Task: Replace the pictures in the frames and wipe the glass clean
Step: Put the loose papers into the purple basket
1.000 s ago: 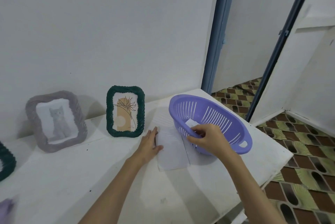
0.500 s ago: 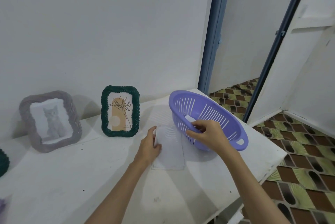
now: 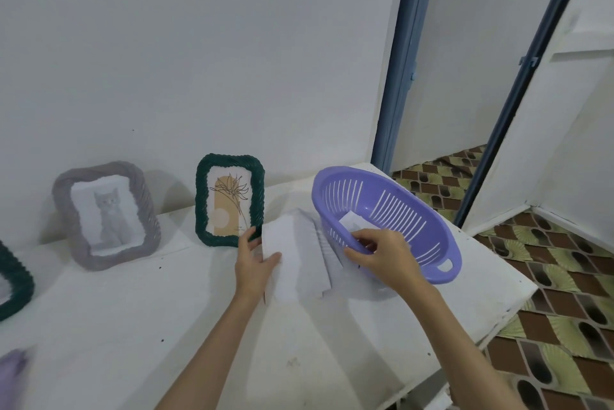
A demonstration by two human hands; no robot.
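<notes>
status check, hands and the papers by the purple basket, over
Left hand flat on white paper sheets. Right hand gripping tilted purple basket rim. More paper inside basket. Green frame close behind left hand.

I read this as a room in a home. Two small woven picture frames lean against a plain white wall: a grey frame [image 3: 106, 217] with a cat picture at far left, and a dark green frame [image 3: 230, 200] with a plant drawing beside it. They stand on a white-painted table [image 3: 133, 326]. At right, a blue door frame [image 3: 397, 77] opens onto patterned brown-and-green floor tiles [image 3: 548, 276].
</notes>
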